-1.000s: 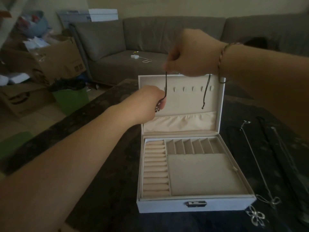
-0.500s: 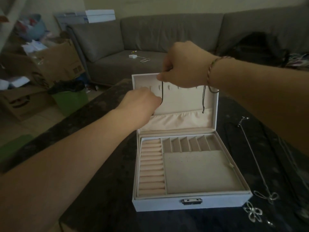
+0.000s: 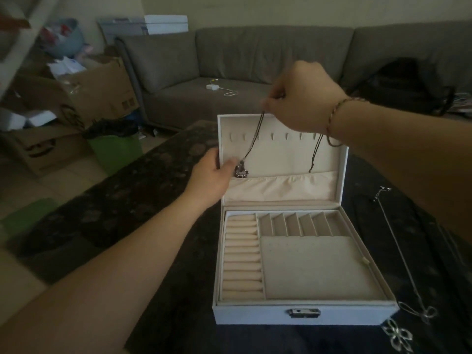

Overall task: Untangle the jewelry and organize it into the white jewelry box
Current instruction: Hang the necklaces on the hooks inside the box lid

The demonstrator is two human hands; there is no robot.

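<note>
Both hands were raised before the open lid at frame centre. Right hand [image 3: 304,98], fingers curled into a loose fist, pinched the black cord necklace [image 3: 252,141] just above the lid's top edge; one strand ran down to a dark pendant [image 3: 240,171], and a second, knotted end hung beneath the wrist. Left hand [image 3: 213,175], fingers loosely extended, rested against the lid's left edge, its fingertips beside the pendant; whether they touched it could not be told. One white jewelry box [image 3: 304,315] stood open on the dark patterned table [image 3: 158,190], its lid upright, with a row of seven hooks and one gathered pocket. Its tray showed one column of ring rolls at left, six small slots along the top and one flat pad. One silver chain necklace [image 3: 401,254] lay on the table at right, and one silver flower piece [image 3: 398,337] at lower right. One braided bracelet [image 3: 334,116] circled the right wrist.
</note>
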